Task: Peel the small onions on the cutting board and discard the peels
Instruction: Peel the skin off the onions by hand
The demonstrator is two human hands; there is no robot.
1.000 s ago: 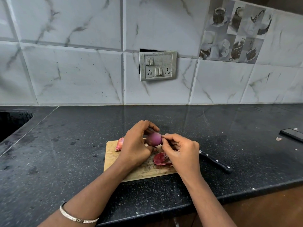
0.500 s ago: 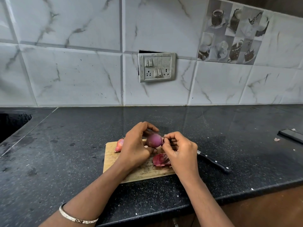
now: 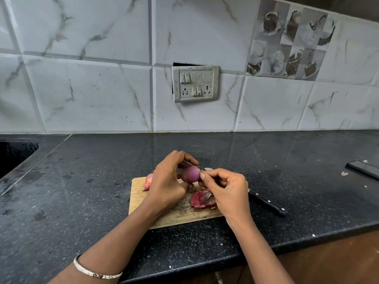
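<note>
My left hand (image 3: 167, 181) grips a small purple onion (image 3: 190, 174) above the wooden cutting board (image 3: 141, 199); its visible side looks smooth and peeled. My right hand (image 3: 227, 190) pinches at the onion's right end with thumb and forefinger. A pile of reddish peels (image 3: 202, 199) lies on the board under my right hand. Another small onion (image 3: 148, 181), still in its reddish skin, lies at the board's far left corner, partly hidden by my left hand.
A black-handled knife (image 3: 266, 203) lies on the dark countertop right of the board, its blade behind my right hand. A dark flat object (image 3: 362, 169) sits at the far right. A sink opening (image 3: 14, 154) lies at the far left. The tiled wall holds a switch panel (image 3: 195, 84).
Both hands stay on the onion. My right fingers have shifted slightly at the onion's right end; the onion has turned a little in my left hand.
</note>
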